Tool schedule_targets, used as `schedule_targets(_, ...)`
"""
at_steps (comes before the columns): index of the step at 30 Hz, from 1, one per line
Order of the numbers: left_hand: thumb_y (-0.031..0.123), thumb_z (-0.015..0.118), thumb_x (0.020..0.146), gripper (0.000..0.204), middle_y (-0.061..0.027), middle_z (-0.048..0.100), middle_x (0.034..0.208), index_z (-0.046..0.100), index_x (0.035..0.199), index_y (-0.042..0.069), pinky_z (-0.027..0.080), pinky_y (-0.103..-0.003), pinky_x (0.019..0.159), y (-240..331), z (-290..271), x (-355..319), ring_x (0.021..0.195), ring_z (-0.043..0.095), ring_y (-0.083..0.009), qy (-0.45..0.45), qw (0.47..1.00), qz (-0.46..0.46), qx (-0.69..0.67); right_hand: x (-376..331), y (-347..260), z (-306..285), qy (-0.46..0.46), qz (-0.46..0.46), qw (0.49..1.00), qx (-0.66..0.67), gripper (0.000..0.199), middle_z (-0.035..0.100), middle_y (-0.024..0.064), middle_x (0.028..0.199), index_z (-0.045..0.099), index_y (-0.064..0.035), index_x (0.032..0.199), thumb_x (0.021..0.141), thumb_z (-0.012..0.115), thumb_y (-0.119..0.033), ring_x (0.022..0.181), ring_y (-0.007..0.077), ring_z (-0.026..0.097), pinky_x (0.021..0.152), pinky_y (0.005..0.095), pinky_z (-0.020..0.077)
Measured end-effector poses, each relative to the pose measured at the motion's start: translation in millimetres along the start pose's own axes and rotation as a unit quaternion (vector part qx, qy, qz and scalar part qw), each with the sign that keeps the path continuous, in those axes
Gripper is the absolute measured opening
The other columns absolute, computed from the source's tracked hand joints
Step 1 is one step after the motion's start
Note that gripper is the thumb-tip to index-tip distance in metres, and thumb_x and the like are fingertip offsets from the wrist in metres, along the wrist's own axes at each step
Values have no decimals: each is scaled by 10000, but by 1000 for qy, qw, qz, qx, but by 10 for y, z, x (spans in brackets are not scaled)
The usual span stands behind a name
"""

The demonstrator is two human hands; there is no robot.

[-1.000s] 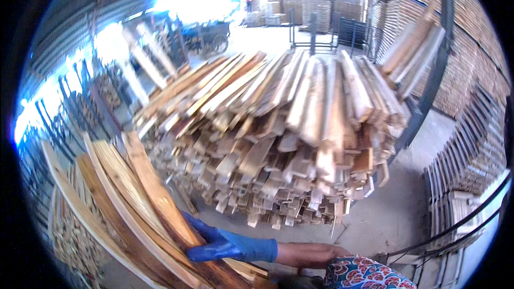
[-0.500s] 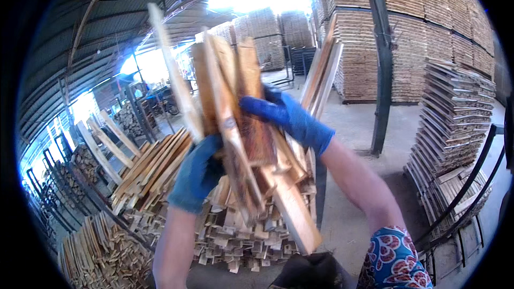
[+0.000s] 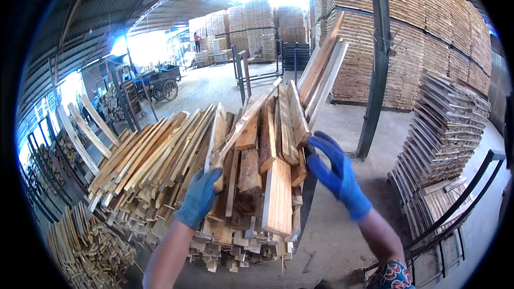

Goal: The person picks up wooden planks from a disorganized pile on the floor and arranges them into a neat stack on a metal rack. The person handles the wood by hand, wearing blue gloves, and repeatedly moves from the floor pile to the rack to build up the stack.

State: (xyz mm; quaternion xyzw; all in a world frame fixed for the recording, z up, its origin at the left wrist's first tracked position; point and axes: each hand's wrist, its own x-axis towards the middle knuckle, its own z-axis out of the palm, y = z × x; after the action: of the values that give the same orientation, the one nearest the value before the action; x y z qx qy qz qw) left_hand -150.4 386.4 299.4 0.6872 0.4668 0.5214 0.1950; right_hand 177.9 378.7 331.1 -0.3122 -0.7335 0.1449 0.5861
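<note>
My left hand (image 3: 199, 199), in a blue glove, is closed on the near end of a thin wooden strip (image 3: 247, 119). That strip slants up and right across the other pieces on the pile. To the right, my gloved right hand (image 3: 338, 177) is open, its fingers apart, close beside the board ends at the pile's right edge. Between my hands lie several thicker wooden pieces, among them a pale squared board (image 3: 278, 198) jutting toward me. Beneath and to the left spreads a big pile of wooden strips (image 3: 155, 160), stacked lengthwise away from me.
Two long boards (image 3: 326, 77) lean up behind the pile. A dark metal post (image 3: 377, 69) stands to the right, near a tall stack of slats (image 3: 441, 134) and a black rail (image 3: 455, 203). A cart (image 3: 163, 83) and a distant person (image 3: 197, 42) are farther back. Lower left holds another strip pile (image 3: 85, 241).
The bundle of wooden pieces held up between both hands now lies on the pile. My right hand has let go and moved right; my left hand is lower, at a strip's end.
</note>
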Motion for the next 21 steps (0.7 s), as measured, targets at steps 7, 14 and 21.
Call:
schedule_targets(7,231,624,810,599,-166,319,1390,379,1328,57,316,-391,1017,756,-109,-147,1277,328,-295,61,944,216,241,-656,-1163,201,-100,-159,972,-139,495,483,99,1292,609,-175,1134,757,598,-496,1240,333,393,1045,532,231)
schedule_targets(14,250,664,765,592,-194,400,1323,442,1298,123,362,-396,993,628,293,579,1219,402,-342,-86,962,114,234,-317,-1087,536,-57,-303,906,-290,368,504,-19,1280,640,-259,1063,696,660,-253,1247,280,400,1043,576,212)
schedule_targets(21,325,594,800,605,-286,376,1309,402,1313,67,363,-412,986,607,329,265,1200,407,-399,-38,951,154,265,-90,-733,546,-29,-269,929,-254,153,479,54,1302,619,-209,822,681,663,-249,1279,330,342,1075,541,123)
